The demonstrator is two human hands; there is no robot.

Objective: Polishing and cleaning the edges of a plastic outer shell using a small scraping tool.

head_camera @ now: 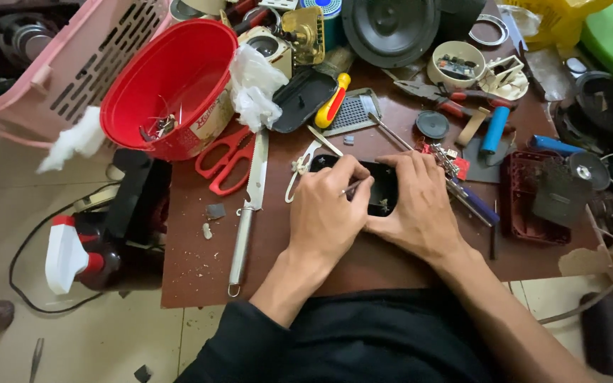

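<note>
- Head view: the left hand (328, 213) pinches a thin metal tool (355, 187), fingers closed on it, its tip at the black casing (384, 186).
- The right hand (416, 206) clamps that casing, which lies on the brown table (278, 234) in front of the person.
- Red scissors (225, 159) and a long knife (247, 213) lie to the left, below a red bowl (168, 85).

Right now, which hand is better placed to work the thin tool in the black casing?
Probably the left hand: it pinches the thin tool over the black casing. The right hand grips the casing's edge, steadying it.
</note>
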